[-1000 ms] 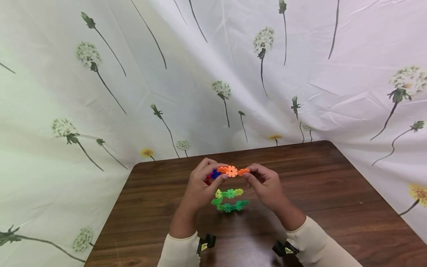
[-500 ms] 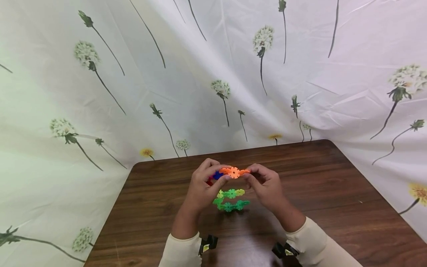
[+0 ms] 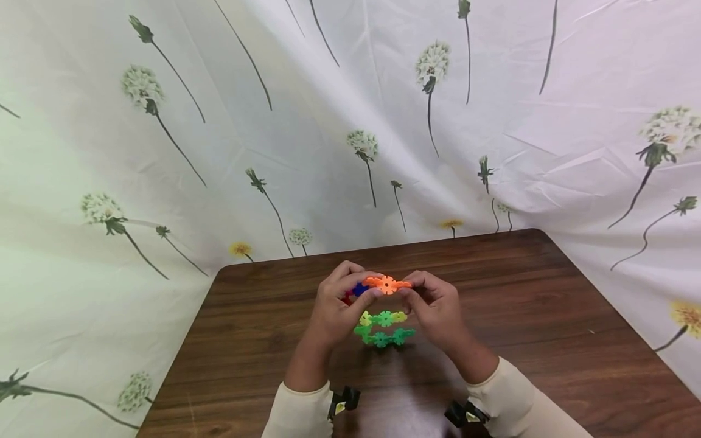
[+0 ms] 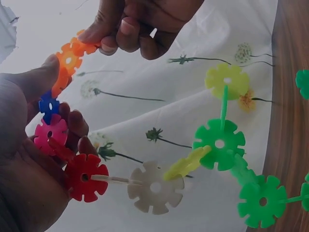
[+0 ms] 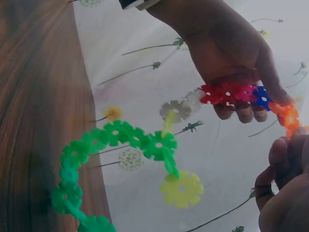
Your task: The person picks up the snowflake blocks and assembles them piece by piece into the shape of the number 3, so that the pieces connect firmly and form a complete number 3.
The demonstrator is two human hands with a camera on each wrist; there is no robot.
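Note:
A chain of flower-shaped notched plastic discs hangs between and below both hands. My left hand holds its upper part, thumb and fingers around the orange discs. A blue disc, a pink disc and a red disc run down along the left palm, partly hidden by fingers. With thumb and forefinger my right hand pinches the rightmost orange disc, its edge meeting the neighbouring orange one. Further along come a whitish disc, green discs and a yellow disc.
Below the hands lies a dark wood-grain table. Behind its far edge hangs a white cloth printed with dandelions. Each wrist carries a small black camera, such as the left one.
The right hand's orange disc, at first slightly apart from the middle orange disc, now meets it. The left hand has shifted slightly right, and the hanging green part of the chain with it.

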